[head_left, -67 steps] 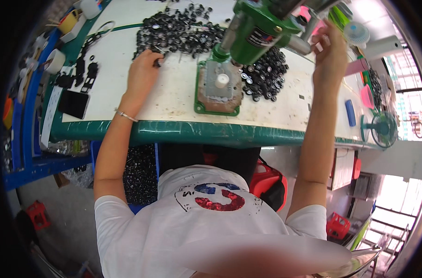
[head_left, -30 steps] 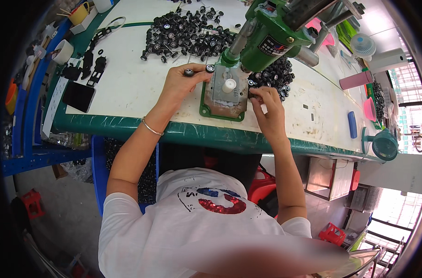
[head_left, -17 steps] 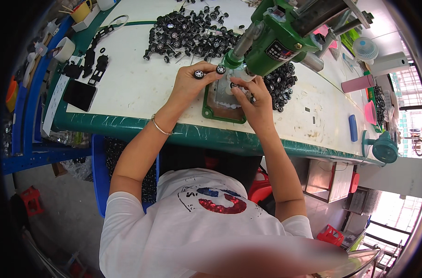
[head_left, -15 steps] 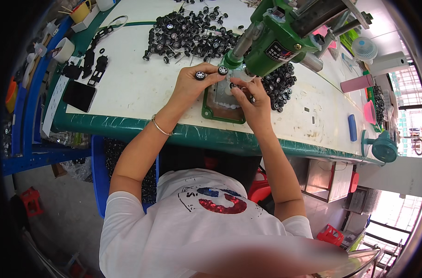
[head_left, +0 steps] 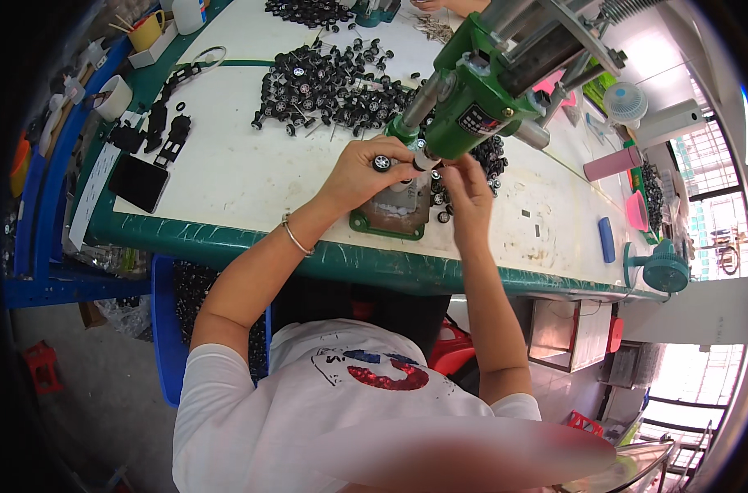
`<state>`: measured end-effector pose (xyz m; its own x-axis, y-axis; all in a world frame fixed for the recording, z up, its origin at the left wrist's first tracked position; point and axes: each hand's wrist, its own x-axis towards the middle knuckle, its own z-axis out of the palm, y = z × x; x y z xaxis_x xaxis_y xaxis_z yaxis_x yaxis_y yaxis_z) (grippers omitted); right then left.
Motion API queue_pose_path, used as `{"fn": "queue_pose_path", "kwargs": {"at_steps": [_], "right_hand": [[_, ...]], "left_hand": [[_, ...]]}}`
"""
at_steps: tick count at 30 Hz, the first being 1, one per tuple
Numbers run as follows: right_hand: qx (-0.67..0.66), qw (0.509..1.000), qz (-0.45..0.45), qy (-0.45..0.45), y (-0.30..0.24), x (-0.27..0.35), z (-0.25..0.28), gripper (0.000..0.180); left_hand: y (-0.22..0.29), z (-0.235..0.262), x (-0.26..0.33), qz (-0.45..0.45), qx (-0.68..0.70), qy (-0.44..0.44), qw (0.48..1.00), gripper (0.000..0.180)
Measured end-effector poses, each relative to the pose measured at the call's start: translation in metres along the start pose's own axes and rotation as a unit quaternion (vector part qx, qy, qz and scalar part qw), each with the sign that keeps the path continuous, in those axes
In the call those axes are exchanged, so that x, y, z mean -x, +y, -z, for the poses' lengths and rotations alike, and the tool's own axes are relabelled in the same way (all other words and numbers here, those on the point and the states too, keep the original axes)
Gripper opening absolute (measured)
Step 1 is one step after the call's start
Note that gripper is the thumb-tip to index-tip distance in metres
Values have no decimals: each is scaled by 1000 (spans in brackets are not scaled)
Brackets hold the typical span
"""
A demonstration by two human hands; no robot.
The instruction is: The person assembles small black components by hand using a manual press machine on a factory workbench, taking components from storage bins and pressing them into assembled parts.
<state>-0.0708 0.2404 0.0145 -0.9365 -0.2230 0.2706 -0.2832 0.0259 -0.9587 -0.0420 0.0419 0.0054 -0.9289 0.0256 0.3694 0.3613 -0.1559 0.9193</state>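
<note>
head view: left hand (head_left: pixel 364 178) curled snug on a black spoked wheel (head_left: pixel 380 163) by the green press (head_left: pixel 471 115) | prob light, stiff, pinch the tyre | right hand (head_left: pixel 470 197) fingers bent, can't tell its grip

A close fisheye head view faces down over the person's shirt (head_left: pixel 300 435) toward the workbench (head_left: pixel 234 156).

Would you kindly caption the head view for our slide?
Left hand, holding a black wheel, and right hand close together at a green press, wheels heaped beyond.
</note>
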Motion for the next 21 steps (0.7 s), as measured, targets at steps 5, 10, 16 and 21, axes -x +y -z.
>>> {"fn": "queue_pose_path", "kwargs": {"at_steps": [5, 10, 16, 21], "right_hand": [[43, 998, -20, 48, -38, -36, 55, 35], [-108, 991, 59, 45, -118, -107, 64, 38], [-85, 986, 91, 108, -211, -196, 30, 20], [-113, 952, 265, -100, -192, -202, 48, 21]], "left_hand": [[-5, -1, -8, -51, -11, 2, 999, 11], [-6, -2, -4, 15, 85, -11, 996, 10], [-1, 0, -6, -5, 55, -23, 998, 14], [-1, -2, -7, -4, 63, -15, 998, 14]]}}
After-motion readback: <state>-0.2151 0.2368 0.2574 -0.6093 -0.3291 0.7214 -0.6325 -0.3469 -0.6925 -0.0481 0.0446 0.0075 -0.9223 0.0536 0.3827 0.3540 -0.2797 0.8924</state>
